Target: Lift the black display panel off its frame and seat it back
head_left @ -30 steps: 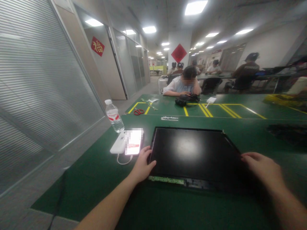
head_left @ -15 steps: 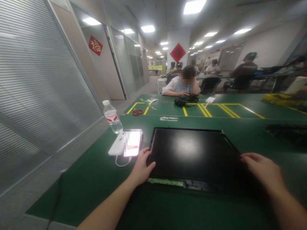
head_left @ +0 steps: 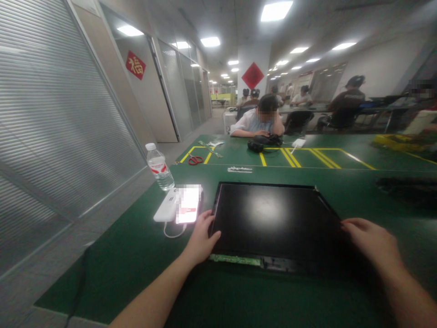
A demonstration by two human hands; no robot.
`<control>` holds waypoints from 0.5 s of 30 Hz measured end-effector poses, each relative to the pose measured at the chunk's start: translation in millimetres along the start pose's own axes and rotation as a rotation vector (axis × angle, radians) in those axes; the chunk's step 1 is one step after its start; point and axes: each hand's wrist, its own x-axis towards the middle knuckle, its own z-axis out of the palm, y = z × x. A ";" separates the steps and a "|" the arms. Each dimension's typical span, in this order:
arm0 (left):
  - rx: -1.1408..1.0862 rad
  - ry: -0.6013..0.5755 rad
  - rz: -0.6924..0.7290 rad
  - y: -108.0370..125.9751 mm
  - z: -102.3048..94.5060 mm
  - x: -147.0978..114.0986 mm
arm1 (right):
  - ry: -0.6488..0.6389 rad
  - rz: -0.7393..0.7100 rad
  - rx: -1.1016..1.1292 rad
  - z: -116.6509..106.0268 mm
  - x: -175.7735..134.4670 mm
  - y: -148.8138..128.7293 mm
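A black display panel [head_left: 273,223] lies flat on the green table in front of me, a ceiling light reflected in its glossy face. Along its near edge runs a green circuit board strip [head_left: 235,260]. My left hand [head_left: 202,237] grips the panel's left edge, thumb on top and fingers against the side. At the right edge, my right hand [head_left: 372,239] pinches the rim between thumb and fingers; the fingertips are partly hidden. Left of the panel, near my left hand, a lit phone [head_left: 188,205] rests against a white power bank [head_left: 165,207].
The green table [head_left: 112,278] carries a water bottle [head_left: 160,167], red-handled scissors [head_left: 195,160] and a white strip [head_left: 239,169]. Across it a seated person [head_left: 257,118] leans over a black device [head_left: 261,143]. A dark bundle [head_left: 406,189] lies at right. A dark cable [head_left: 80,282] hangs by the left edge.
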 end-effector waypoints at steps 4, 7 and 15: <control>-0.007 0.022 0.027 -3.6 1.3 0.5 | -0.003 -0.020 -0.019 2.3 3.6 5.1; -0.015 0.025 0.033 -4.2 0.9 0.4 | -0.016 -0.018 -0.030 2.9 5.0 8.2; 0.003 0.012 0.019 -1.1 -0.8 0.7 | -0.031 -0.001 -0.049 2.3 5.2 6.0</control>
